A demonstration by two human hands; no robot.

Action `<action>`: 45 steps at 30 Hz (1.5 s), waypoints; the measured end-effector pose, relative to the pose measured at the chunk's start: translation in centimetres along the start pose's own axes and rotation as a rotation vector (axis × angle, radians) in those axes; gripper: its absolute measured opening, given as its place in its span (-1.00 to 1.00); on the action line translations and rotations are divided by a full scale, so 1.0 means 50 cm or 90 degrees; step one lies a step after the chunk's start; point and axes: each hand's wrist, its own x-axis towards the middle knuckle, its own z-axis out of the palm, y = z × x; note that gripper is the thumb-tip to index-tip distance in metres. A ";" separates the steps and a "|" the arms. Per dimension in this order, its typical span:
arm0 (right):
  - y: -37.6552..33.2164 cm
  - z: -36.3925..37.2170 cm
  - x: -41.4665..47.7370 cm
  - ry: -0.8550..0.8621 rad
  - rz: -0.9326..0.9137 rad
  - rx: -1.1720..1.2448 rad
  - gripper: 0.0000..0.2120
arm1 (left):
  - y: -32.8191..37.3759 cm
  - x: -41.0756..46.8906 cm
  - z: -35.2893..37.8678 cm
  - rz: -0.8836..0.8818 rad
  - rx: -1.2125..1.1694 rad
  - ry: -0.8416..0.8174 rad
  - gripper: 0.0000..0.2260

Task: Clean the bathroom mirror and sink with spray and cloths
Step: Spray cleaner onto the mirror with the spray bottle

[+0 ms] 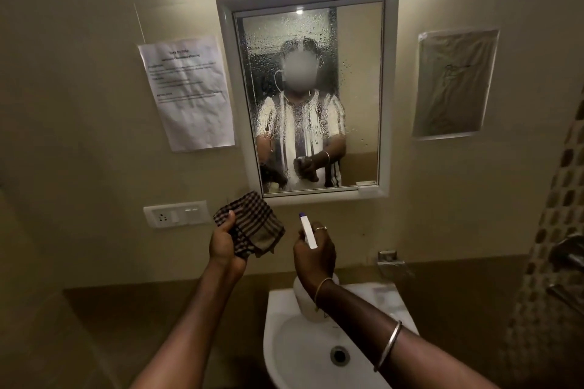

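Observation:
The wall mirror in its white frame is covered with spray droplets and runs down its middle and left. Below it, my left hand grips a folded brown checked cloth with the thumb on top. My right hand holds a white spray bottle by its trigger head, nozzle pointing up toward the mirror; the bottle's body hangs below my wrist over the white sink. The sink's drain shows near the bottom.
A printed sheet is taped left of the mirror and a plastic-covered sheet right of it. A switch and socket plate sits lower left. A metal holder and taps are at the right.

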 end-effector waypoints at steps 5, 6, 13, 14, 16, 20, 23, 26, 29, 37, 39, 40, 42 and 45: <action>0.022 -0.043 0.039 0.081 0.042 0.034 -0.91 | -0.027 0.010 0.009 -0.022 -0.005 0.000 -0.65; 0.027 -0.055 0.048 0.097 0.051 0.034 -0.90 | -0.033 0.011 0.015 -0.027 -0.003 -0.002 -0.65; 0.039 -0.127 0.095 0.207 0.084 0.041 -0.84 | -0.072 0.009 0.062 -0.053 0.003 -0.036 -0.65; 0.040 -0.136 0.100 0.222 0.092 0.043 -0.82 | -0.078 0.010 0.066 -0.057 0.007 -0.039 -0.66; 0.044 -0.152 0.107 0.240 0.105 0.044 -0.80 | -0.088 0.007 0.075 -0.070 0.011 -0.043 -0.66; 0.065 -0.177 0.109 0.227 0.131 0.042 -0.85 | -0.106 0.003 0.077 -0.087 0.025 -0.052 -0.67; 0.086 -0.187 0.097 0.205 0.136 0.025 -0.88 | -0.118 -0.005 0.069 -0.101 0.031 -0.062 -0.68; 0.117 -0.186 0.074 0.187 0.138 0.018 -0.84 | -0.145 0.000 0.044 -0.117 0.036 -0.053 -0.67; 0.160 -0.170 0.035 0.142 0.160 0.029 -0.87 | -0.182 -0.004 0.010 -0.153 0.047 -0.035 -0.62; 0.272 -0.116 -0.084 0.016 0.183 -0.024 -0.89 | -0.262 -0.042 -0.080 -0.191 0.054 0.006 -0.65; 0.294 -0.100 -0.112 -0.016 0.171 -0.035 -0.84 | -0.277 -0.052 -0.100 -0.207 0.055 0.018 -0.68; 0.304 -0.091 -0.125 -0.031 0.176 -0.042 -0.82 | -0.286 -0.055 -0.113 -0.212 0.055 0.028 -0.69; 0.324 -0.075 -0.150 -0.054 0.208 -0.040 -0.77 | -0.302 -0.066 -0.141 -0.222 0.058 0.047 -0.67; 0.346 -0.057 -0.187 -0.068 0.261 -0.053 -0.79 | -0.333 -0.083 -0.201 -0.243 0.053 0.076 -0.67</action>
